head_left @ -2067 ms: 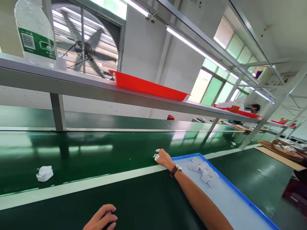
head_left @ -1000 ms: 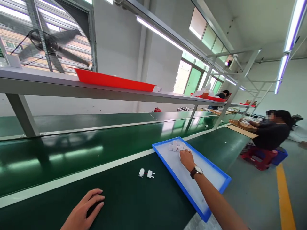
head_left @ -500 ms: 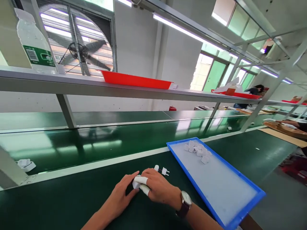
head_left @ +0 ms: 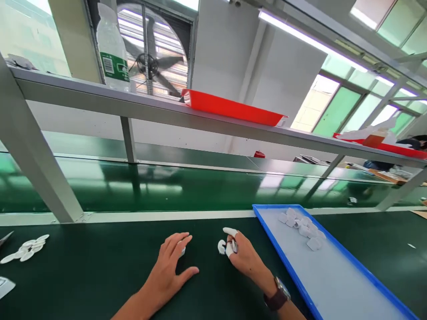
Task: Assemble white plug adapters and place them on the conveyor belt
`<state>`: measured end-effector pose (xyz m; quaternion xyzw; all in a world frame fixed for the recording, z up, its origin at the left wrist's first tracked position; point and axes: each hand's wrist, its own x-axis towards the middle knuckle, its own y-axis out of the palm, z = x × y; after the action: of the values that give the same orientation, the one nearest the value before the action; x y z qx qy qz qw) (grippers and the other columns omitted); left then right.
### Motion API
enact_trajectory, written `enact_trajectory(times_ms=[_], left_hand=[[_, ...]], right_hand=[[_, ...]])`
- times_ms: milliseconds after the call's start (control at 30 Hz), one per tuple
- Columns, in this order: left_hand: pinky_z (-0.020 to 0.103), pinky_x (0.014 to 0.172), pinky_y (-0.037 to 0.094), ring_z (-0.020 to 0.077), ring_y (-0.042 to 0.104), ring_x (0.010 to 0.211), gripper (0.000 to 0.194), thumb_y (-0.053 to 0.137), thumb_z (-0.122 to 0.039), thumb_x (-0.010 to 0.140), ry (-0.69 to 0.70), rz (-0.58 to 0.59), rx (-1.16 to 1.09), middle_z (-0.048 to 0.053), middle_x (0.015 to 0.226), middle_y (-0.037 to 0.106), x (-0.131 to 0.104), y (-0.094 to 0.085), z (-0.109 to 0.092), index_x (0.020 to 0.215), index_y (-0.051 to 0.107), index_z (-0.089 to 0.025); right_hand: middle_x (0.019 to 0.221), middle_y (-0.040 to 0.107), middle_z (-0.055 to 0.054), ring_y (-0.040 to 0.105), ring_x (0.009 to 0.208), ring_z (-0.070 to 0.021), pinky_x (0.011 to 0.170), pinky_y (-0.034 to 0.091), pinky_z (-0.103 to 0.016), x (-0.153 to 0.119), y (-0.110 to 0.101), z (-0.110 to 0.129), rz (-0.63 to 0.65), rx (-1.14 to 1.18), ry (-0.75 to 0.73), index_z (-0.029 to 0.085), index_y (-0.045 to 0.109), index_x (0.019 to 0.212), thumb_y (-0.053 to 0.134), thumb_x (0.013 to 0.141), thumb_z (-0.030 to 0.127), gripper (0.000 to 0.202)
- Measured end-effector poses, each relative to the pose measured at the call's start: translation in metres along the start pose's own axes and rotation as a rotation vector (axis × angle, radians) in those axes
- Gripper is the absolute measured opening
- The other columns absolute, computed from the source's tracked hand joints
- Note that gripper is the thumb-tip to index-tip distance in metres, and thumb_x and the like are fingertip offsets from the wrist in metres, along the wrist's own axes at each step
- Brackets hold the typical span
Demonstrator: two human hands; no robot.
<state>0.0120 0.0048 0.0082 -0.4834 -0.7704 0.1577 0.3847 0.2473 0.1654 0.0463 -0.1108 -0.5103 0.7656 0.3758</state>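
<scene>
My left hand (head_left: 171, 269) lies low over the table with its thumb spread away from its fingers. A small white plastic piece (head_left: 182, 252) partly shows under those fingers; I cannot tell whether they touch it. My right hand (head_left: 247, 258) wears white finger covers and a wristwatch. Its fingers are bent around a small white plug part with a thin dark wire, mostly hidden by the hand. A rounded white end piece (head_left: 221, 246) sticks out at the left of these fingertips.
To the right, a blue-rimmed tray (head_left: 280, 255) holds several small white pieces (head_left: 305, 229). Flat white oval pieces (head_left: 28, 249) lie far left on the green table. Behind runs a shelf (head_left: 160, 111) on metal posts, carrying a bottle (head_left: 113, 53) and a red tray (head_left: 233, 109).
My hands have come apart. The right has left the white piece and closed around the plug part lying beyond it; the left has loosened its fingers. The view has turned left.
</scene>
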Motion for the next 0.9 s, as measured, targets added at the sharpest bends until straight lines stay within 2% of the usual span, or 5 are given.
enact_trajectory(times_ms=[167,300,633,800,900], left_hand=[[0.034,0.081,0.063,0.0198,0.068,0.090,0.057,0.077,-0.032,0.085,-0.121,0.036,-0.380,0.010,0.131,0.057,-0.013,0.000,-0.029,0.138,0.055,-0.031],[0.032,0.081,0.061,0.0196,0.066,0.094,0.032,0.065,-0.028,0.092,-0.241,0.000,-0.568,0.009,0.119,0.056,-0.012,-0.012,-0.033,0.123,0.065,-0.026],[0.041,0.104,0.053,0.0250,0.066,0.114,0.046,0.076,-0.036,0.088,-0.444,0.092,-1.020,0.008,0.116,0.070,-0.008,-0.020,-0.035,0.130,0.065,-0.022],[0.037,0.097,0.057,0.0215,0.068,0.105,0.028,0.075,-0.030,0.091,-0.301,0.008,-0.991,0.007,0.120,0.060,-0.006,-0.020,-0.037,0.118,0.072,-0.024],[0.035,0.094,0.058,0.0208,0.069,0.103,0.029,0.073,-0.028,0.092,-0.267,0.006,-0.916,0.007,0.118,0.061,-0.008,-0.019,-0.036,0.121,0.069,-0.026]], right_hand=[[0.093,0.066,-0.001,0.062,0.076,-0.0151,0.075,0.055,-0.028,0.006,0.024,0.066,0.005,0.397,-0.243,0.022,0.057,0.133,0.052,0.086,0.008,0.050],[0.100,0.062,-0.004,0.061,0.081,-0.0158,0.076,0.055,-0.029,0.007,0.030,0.092,0.012,0.467,-0.381,0.025,0.055,0.134,0.050,0.087,0.005,0.051],[0.108,0.061,-0.007,0.061,0.086,-0.0169,0.078,0.057,-0.032,0.010,0.023,0.079,-0.041,0.514,-0.415,0.025,0.053,0.135,0.051,0.094,0.008,0.045],[0.114,0.070,-0.004,0.067,0.093,-0.0168,0.087,0.058,-0.032,0.006,0.034,0.071,0.111,0.714,-0.319,0.029,0.060,0.131,0.060,0.095,0.016,0.038],[0.112,0.073,-0.002,0.070,0.095,-0.0164,0.090,0.058,-0.030,0.002,0.040,0.070,0.058,0.782,-0.277,0.030,0.064,0.127,0.065,0.094,0.017,0.036]])
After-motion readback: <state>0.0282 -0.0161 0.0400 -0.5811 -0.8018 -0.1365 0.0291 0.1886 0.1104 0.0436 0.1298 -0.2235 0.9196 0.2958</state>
